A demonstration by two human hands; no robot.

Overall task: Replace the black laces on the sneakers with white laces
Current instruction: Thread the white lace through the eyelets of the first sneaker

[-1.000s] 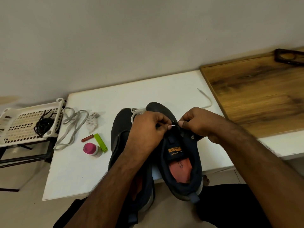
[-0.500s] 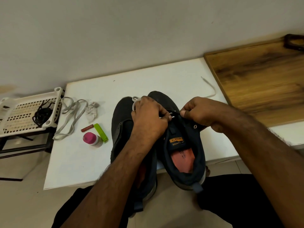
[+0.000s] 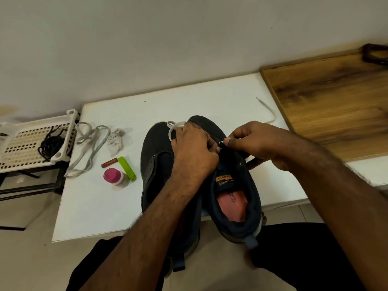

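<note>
White lace tip (image 3: pixel 221 143) between both hands' fingertips

Orange tag on the right sneaker's tongue (image 3: pixel 225 179) — "CAMPUS" and a partly hidden "…PORTS", seen upside down, faint dark marks on its pink insole (image 3: pixel 231 203) — too blurred to read

White table (image 3: pixel 210 97): sneakers (image 3: pixel 159 164), white lace (image 3: pixel 88 148), pink-capped bottle (image 3: pixel 116 177)
</note>
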